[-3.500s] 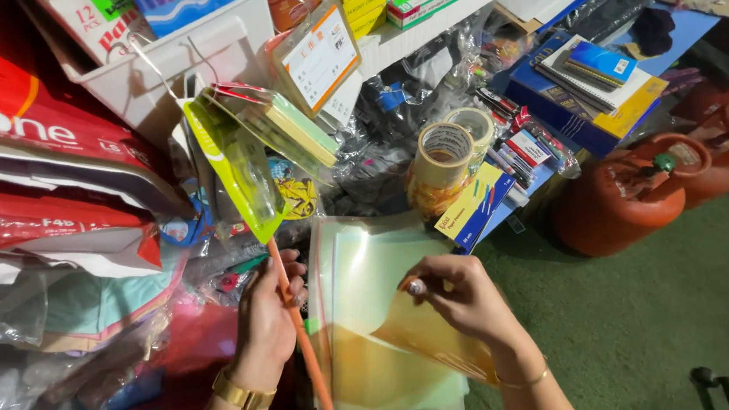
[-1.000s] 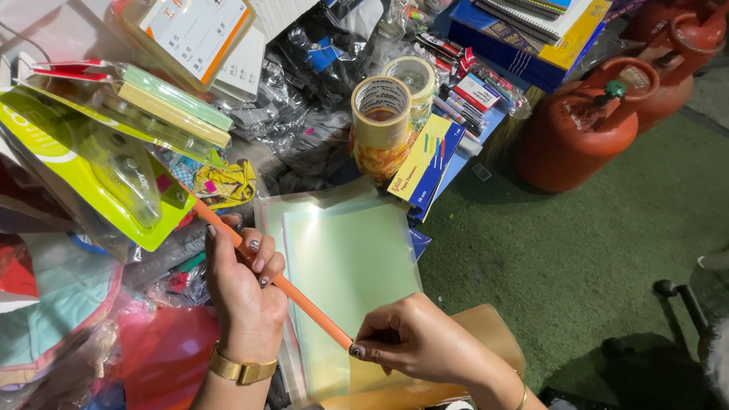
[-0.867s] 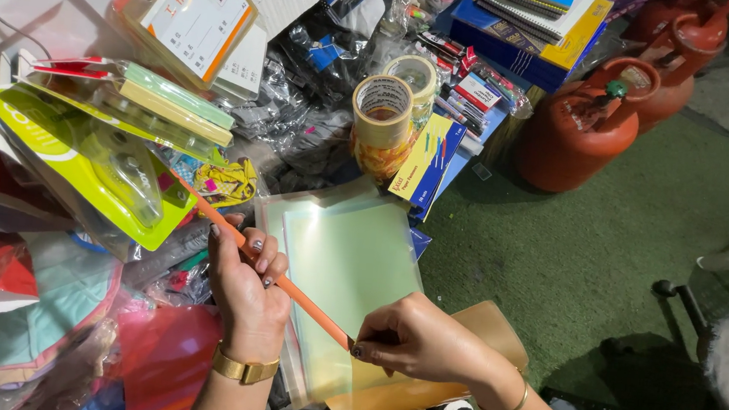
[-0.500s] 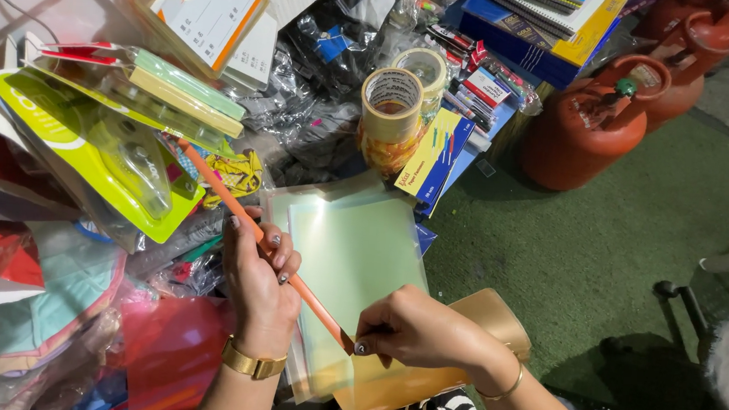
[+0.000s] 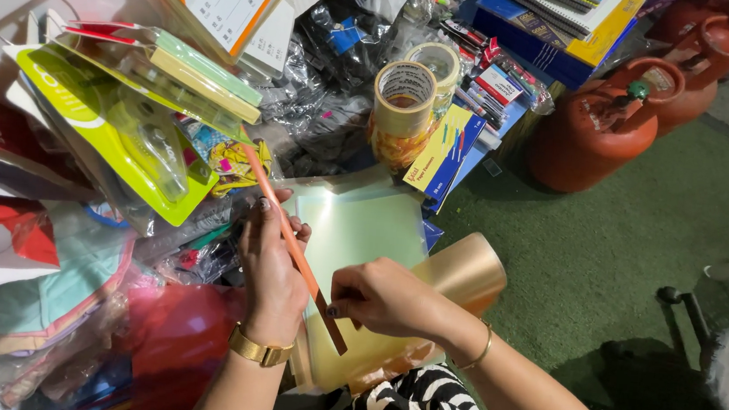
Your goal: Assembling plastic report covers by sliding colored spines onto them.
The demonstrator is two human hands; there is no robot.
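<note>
green carpet floor [image 5: 641, 256], cluttered stationery | left hand [image 5: 269, 267] clasping long orange plastic ruler [image 5: 291, 244], steadying it | right hand [image 5: 383, 295] pinching shut, pressing pale green plastic sheet [image 5: 363, 222] flat

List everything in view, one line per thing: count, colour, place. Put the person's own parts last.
plastic sheets: a stack, count unclear, pale green, centre, under both hands
gold sheet: one, gold, curled up at the right edge of the stack
strip: one, orange, long and thin, lying slantwise across the stack
tape rolls: two, tan, standing above the stack
gas cylinders: two, red, on the green floor, upper right
notebooks: a pile, blue and yellow, top right
green packet: one, lime, left of the stack
sticky notes: one pack, green and yellow, upper left
wristwatch: one, gold, left wrist
bangle: one, gold, right wrist
left hand: holds the strip
right hand: pinches the strip's lower end
</note>
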